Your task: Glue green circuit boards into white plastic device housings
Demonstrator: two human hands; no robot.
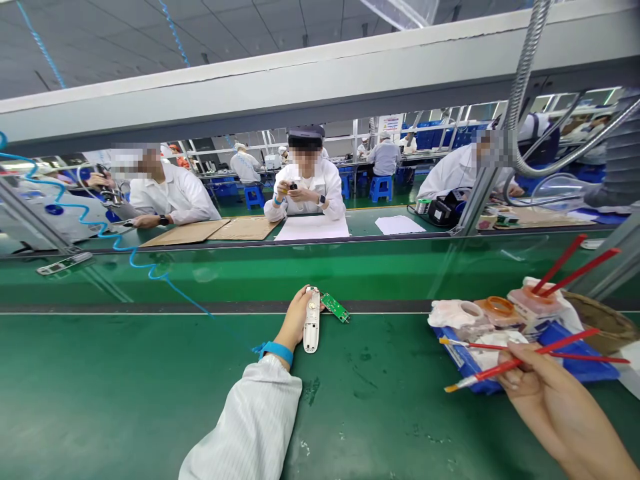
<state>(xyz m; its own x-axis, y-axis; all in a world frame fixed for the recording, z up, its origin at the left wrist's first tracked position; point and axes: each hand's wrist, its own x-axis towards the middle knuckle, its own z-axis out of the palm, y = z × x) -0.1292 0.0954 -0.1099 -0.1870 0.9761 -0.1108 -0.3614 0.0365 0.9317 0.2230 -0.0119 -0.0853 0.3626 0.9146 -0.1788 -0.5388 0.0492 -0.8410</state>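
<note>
Two bare hands are at work over the green bench (125,400) in the head view, and I can see both from where I stand. The left hand (295,320) is curled around a white casing (311,337), gripping it near its upper end, well ahead of the worker on the bench's far half. The casing's hollow inner side faces up. A green board (336,308) sits just beside its upper right edge; whether wires join the two, I can't tell. A blue band (277,351) circles the left wrist, above a white sleeve (245,423).

Over to the right, the right hand (537,387) pinches a red brush (495,371) between thumb and fingers, its tip pointing left, well apart from the casing. A second brush (480,345) stretches across the blue tray (456,355) behind it; I can't tell if the fingers hold that too. Two more brushes stand upright but tilted in a jar (537,303). Across the bench, a co-worker (320,180) holds something small and dark.
</note>
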